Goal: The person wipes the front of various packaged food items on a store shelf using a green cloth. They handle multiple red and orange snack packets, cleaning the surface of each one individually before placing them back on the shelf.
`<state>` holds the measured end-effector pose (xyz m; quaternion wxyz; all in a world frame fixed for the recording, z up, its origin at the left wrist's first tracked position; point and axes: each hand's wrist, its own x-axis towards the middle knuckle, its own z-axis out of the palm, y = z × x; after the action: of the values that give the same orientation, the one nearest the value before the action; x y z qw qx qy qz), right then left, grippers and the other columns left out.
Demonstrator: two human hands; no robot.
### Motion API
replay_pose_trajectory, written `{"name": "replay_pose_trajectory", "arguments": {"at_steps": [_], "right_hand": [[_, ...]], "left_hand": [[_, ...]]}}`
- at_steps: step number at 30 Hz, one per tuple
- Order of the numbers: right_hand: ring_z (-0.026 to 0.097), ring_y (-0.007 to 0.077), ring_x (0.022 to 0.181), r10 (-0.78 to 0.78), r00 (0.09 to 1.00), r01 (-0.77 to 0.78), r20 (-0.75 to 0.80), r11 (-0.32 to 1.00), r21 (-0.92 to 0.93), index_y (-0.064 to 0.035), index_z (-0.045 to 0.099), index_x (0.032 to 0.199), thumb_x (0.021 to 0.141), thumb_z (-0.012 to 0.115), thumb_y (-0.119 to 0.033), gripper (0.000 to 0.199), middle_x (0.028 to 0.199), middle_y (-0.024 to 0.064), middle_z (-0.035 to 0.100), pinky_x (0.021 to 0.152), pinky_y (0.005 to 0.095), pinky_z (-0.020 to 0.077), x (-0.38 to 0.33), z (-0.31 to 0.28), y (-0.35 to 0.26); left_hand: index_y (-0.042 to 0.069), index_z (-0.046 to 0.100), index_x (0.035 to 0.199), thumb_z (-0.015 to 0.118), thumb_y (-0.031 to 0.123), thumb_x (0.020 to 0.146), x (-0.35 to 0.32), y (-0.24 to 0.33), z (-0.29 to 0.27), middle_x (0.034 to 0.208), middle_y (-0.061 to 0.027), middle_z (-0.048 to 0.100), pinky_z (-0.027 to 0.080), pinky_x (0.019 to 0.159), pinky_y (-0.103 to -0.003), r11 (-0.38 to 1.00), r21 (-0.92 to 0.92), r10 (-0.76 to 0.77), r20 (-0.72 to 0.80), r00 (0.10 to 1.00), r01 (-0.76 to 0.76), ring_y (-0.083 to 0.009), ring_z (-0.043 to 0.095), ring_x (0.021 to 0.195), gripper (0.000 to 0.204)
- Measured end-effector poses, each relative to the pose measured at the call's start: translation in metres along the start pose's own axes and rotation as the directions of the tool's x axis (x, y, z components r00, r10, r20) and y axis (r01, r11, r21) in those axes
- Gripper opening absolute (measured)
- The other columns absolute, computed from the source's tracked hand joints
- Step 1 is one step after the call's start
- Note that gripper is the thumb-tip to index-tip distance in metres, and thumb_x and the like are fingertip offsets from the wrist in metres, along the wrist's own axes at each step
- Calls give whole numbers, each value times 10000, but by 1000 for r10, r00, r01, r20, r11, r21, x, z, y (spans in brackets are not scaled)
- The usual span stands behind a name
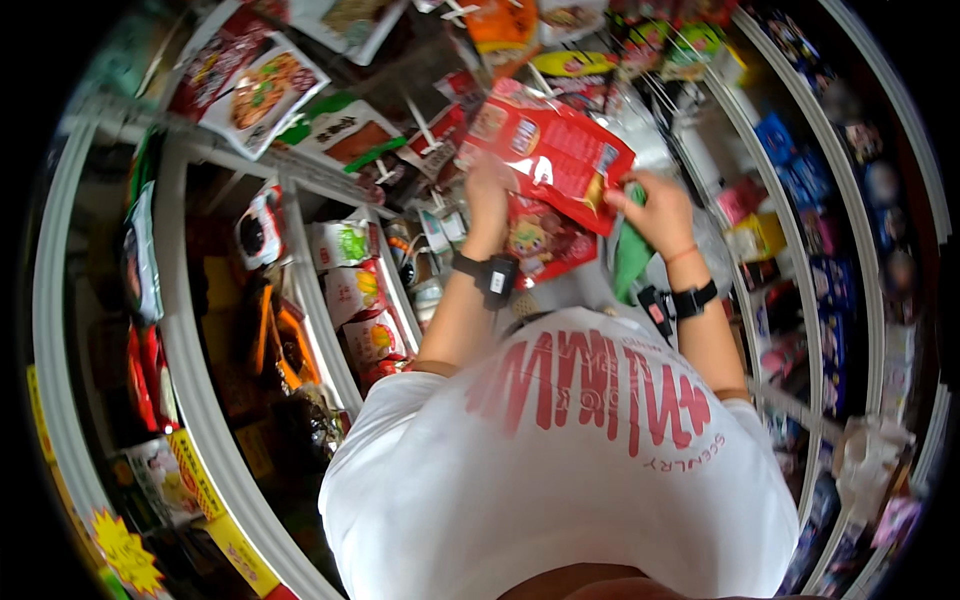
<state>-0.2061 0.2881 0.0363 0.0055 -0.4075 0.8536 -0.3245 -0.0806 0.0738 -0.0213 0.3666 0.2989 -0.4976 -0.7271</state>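
A shiny red food bag (560, 150) is stretched out between my hands, tilted, its right end lower than its left. My left hand (488, 195) holds its left end; the fingers are partly blurred. With thumb and fingers, my right hand (655, 215) grips the bag's right corner. A green cloth (632, 257) hangs just under that hand; whether the hand holds it too is unclear. Below the bag lies another red package (545, 240) with a cartoon figure, partly covered by it.
Hanging food packets (265, 95) and a green-and-white packet (345, 132) fill the upper left. White-edged shelves (220, 400) of packaged goods stand on my left. More shelves (800, 330) with blue and pink packages curve along my right. Metal hooks (435, 130) stick out ahead.
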Motion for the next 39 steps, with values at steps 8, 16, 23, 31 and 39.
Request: {"name": "replay_pose_trajectory", "arguments": {"at_steps": [8,16,23,31,39], "right_hand": [[597,290,724,-373,923,385,98,903,-192,-119,554,1174,656,763,-309,589,904,103,547,601,389,490,1,42,-46],[601,276,680,-420,908,402,-17,880,-251,-123,574,1185,715,685,-169,486,934,92,550,573,371,496,17,76,-92],[616,305,723,-460,888,438,-26,860,-262,-124,651,1012,790,589,-101,232,844,101,618,617,394,493,47,63,-86],[554,123,865,-411,899,281,152,807,519,9,599,1046,862,606,-70,201,927,58,645,813,270,439,91,38,-111],[610,225,852,-465,880,403,90,835,374,5,584,1057,887,581,-99,199,969,148,658,785,298,462,127,104,-133]], "left_hand": [[54,552,745,353,439,1001,-6,-8,-16,637,-20,550,407,571,-278,999,2,-42,-125,991,42,-119,510,587,503],[-75,639,924,377,508,970,-21,-5,-52,831,-123,675,475,741,-328,986,150,-50,-164,985,75,-185,618,790,641],[-43,626,1082,408,434,983,-47,51,-84,1010,-101,668,456,815,-273,942,331,48,13,999,-50,-133,609,877,534],[-30,617,1149,537,34,897,-43,78,-166,1097,-84,652,453,860,-234,989,149,19,-115,993,-2,-113,594,962,271],[-24,620,1148,516,41,921,-39,87,-218,1100,-84,646,456,858,-236,971,232,103,-179,978,-60,-112,584,968,258]]}}
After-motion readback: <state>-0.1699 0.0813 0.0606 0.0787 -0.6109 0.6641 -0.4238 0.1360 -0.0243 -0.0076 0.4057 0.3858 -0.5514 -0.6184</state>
